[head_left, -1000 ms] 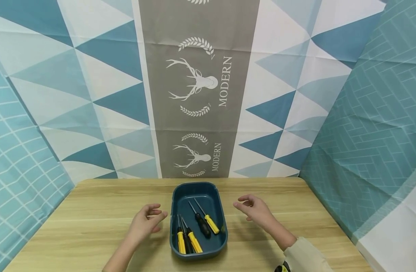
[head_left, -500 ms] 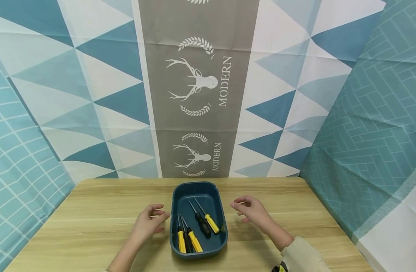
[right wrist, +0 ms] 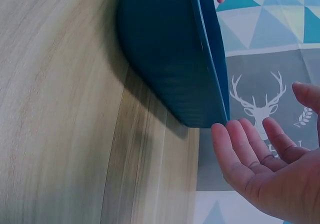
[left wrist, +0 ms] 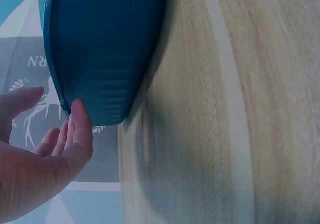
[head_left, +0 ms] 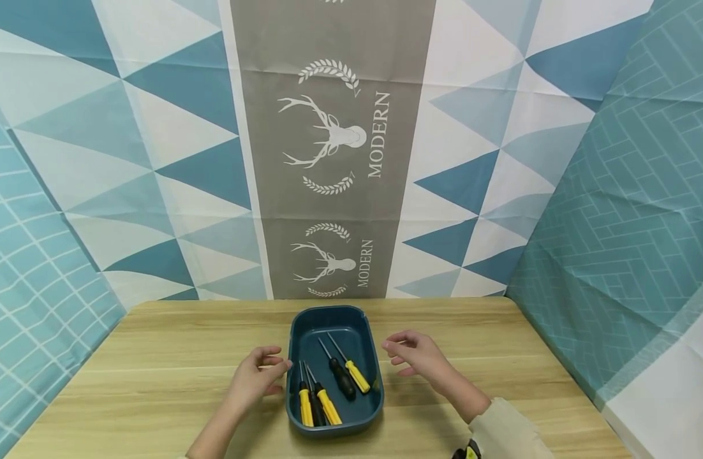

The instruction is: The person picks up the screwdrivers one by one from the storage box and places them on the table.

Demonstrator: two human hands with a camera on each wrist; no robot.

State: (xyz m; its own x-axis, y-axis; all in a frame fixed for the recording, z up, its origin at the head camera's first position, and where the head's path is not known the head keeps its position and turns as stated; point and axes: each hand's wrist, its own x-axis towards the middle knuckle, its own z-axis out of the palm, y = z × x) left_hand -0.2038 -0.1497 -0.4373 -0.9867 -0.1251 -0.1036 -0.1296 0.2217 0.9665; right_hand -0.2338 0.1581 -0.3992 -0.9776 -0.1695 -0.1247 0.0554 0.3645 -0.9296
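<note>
A dark blue bin (head_left: 337,431) sits on the table with several screwdrivers in it. Toward its near left corner lie two yellow-and-black screwdrivers (head_left: 328,406) with a black-handled one (head_left: 317,413) between them. Further right rest a black screwdriver (head_left: 343,384) and a yellow screwdriver (head_left: 358,378), side by side. My left hand (head_left: 255,379) is beside the bin's left wall, thumb tip right at the rim, fingers relaxed and holding nothing. On the opposite side my right hand (head_left: 421,358) hovers close to the right rim, fingers loosely bent around nothing.
The wood-grain table (head_left: 202,338) reaches back to a patterned cloth wall (head_left: 328,191). Tile-print cloth hangs on the left (head_left: 36,287) and right (head_left: 621,255) sides. A white surface (head_left: 667,395) borders the table at right.
Both hands have moved inward toward the bin, the left one to the right and the right one to the left. The bin and screwdrivers stay in place.
</note>
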